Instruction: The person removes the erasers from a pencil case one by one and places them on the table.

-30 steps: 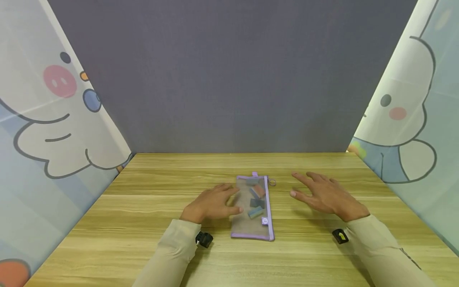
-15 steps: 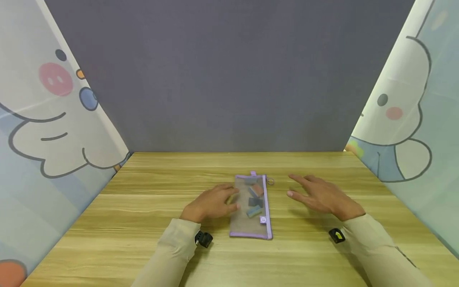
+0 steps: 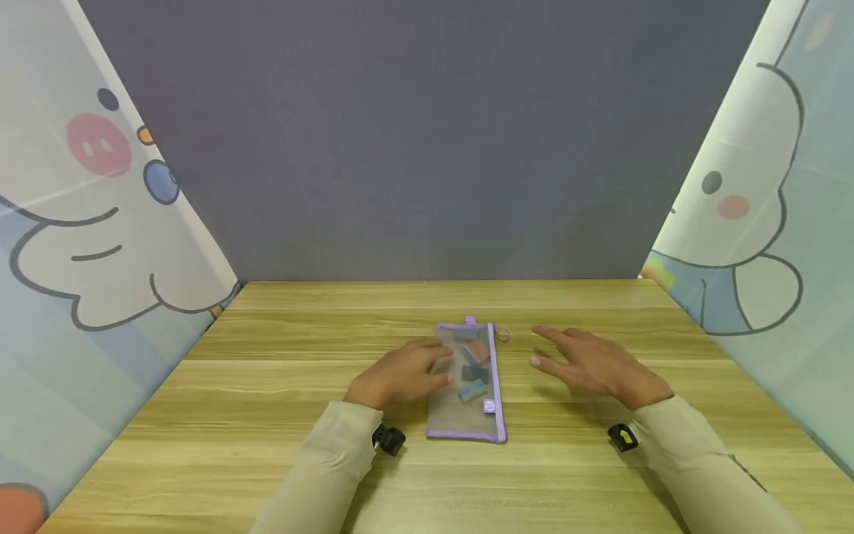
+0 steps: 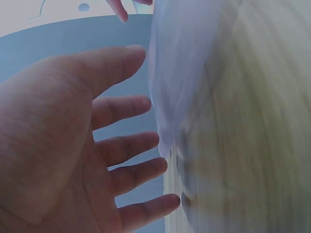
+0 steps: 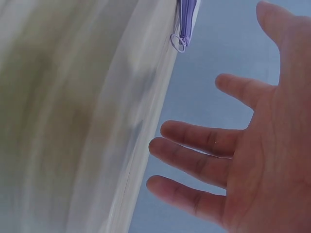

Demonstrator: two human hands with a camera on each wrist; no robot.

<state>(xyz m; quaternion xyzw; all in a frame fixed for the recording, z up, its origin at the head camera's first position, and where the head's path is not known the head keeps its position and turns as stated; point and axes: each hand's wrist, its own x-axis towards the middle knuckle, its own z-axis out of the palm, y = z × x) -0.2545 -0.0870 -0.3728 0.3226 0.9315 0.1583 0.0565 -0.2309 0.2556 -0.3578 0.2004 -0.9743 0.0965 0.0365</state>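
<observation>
A see-through mesh zip pouch (image 3: 460,420) with purple edging lies flat on the wooden table, its zip along the right side. Several small blocks, bluish, dark and one reddish (image 3: 478,350), show through the mesh. My left hand (image 3: 403,373) is over the pouch's left edge, thumb and fingers spread apart; in the left wrist view its fingertips (image 4: 158,165) come right up to the mesh. To the right of the pouch my right hand (image 3: 596,365) hovers with fingers extended, holding nothing. A zip ring (image 5: 178,43) shows ahead of it in the right wrist view.
The wood-grain table (image 3: 267,356) reaches back to a dark grey panel (image 3: 427,148). Cartoon-printed sheets flank it, one on the left (image 3: 47,185) and one on the right (image 3: 821,222). Both wrists carry small black devices.
My left hand has shifted slightly to the right, farther over the pouch. The right hand has come a little closer to it. The pouch lies as before; the view has moved slightly.
</observation>
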